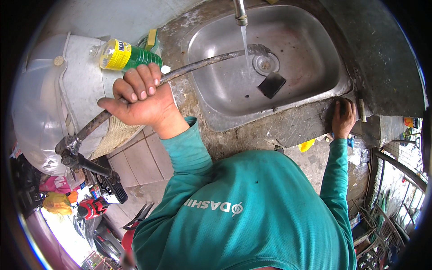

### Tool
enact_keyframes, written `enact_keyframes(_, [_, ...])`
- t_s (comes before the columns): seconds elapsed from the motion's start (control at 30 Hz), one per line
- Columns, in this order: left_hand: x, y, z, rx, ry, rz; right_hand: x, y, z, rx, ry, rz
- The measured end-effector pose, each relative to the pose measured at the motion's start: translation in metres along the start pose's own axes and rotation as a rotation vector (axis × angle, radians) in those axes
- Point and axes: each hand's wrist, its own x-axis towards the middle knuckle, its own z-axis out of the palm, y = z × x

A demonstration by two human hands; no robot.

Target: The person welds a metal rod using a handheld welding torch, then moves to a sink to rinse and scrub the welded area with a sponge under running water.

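My left hand (pixel 143 99) is wrapped round a long, dirty, curved metal bar (pixel 193 66). A jointed crosspiece with a ribbed black end is at the bar's lower left. Its far tip reaches into the stainless steel sink (pixel 216 105), close to the drain (pixel 265 64). From the faucet (pixel 241 17), water (pixel 245 40) runs down across that tip. Below the drain lies a small dark square piece (pixel 272 85); its material I cannot make out. My right hand (pixel 344 118) rests on the counter edge at the sink's right corner, holding nothing visible.
A bottle of green liquid (pixel 130 56) lies beside a yellow-green sponge (pixel 152 39), left of the sink. Next to it stands a large translucent plastic container (pixel 42 103). Clutter, including a red tool (pixel 92 207), covers the lower left. Wire mesh (pixel 391 180) stands at right.
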Motion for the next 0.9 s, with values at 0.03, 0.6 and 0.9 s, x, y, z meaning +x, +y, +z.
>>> enact_keyframes(0.03, [-0.001,0.005,-0.002,-0.007,-0.005,-0.001,0.0,0.0,0.0,0.002,-0.004,0.002])
enact_keyframes(0.6, [-0.009,0.049,-0.015,-0.076,-0.097,-0.017,-0.001,0.0,0.0,0.037,-0.023,0.022])
enact_keyframes(0.9, [-0.007,0.022,-0.008,-0.085,0.012,-0.05,-0.002,0.002,0.001,0.043,-0.035,0.044])
